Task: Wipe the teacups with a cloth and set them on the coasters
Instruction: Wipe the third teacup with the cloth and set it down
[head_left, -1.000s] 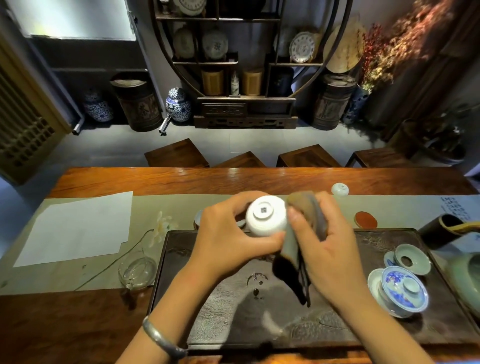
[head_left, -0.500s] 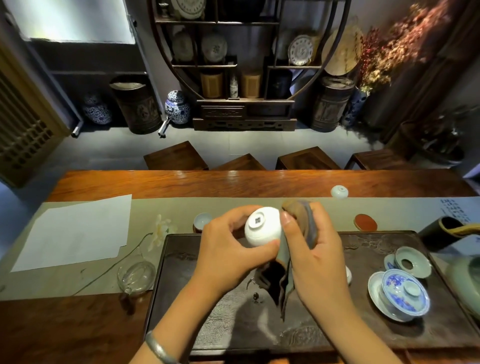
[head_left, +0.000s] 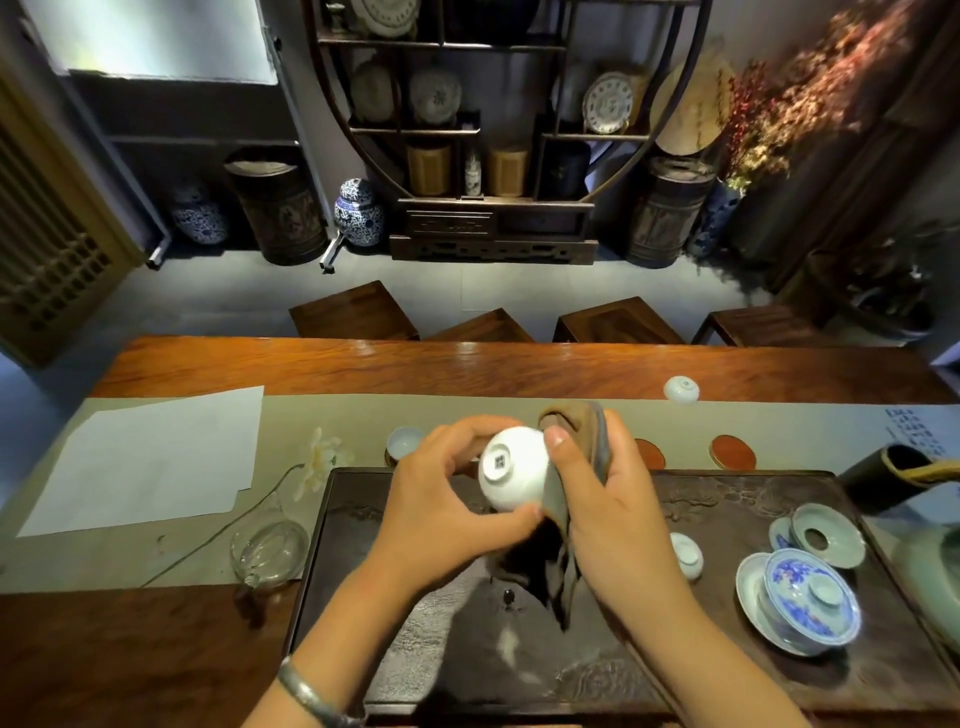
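Observation:
My left hand (head_left: 441, 499) grips a small white teacup (head_left: 511, 467), its base with a blue mark turned toward me, above the dark tea tray (head_left: 415, 623). My right hand (head_left: 608, 514) holds a brown cloth (head_left: 576, 441) against the cup's right side, the cloth's tail hanging down to the tray. Another teacup (head_left: 404, 442) sits on a coaster at the left. A third cup (head_left: 685, 555) stands on the tray and one lies upside down (head_left: 681, 389) on the runner. Two red coasters (head_left: 732, 452) (head_left: 652, 454) lie bare beyond the tray.
A blue-and-white lidded gaiwan on a saucer (head_left: 805, 603) and a celadon strainer dish (head_left: 826, 535) occupy the tray's right side. A glass pitcher (head_left: 270, 551), a white flower (head_left: 324, 457) and a paper sheet (head_left: 150, 462) lie left. A dark holder (head_left: 883, 478) sits far right.
The cup has turned in my left hand, its base now facing me more. The cloth in my right hand has slid along the cup's side.

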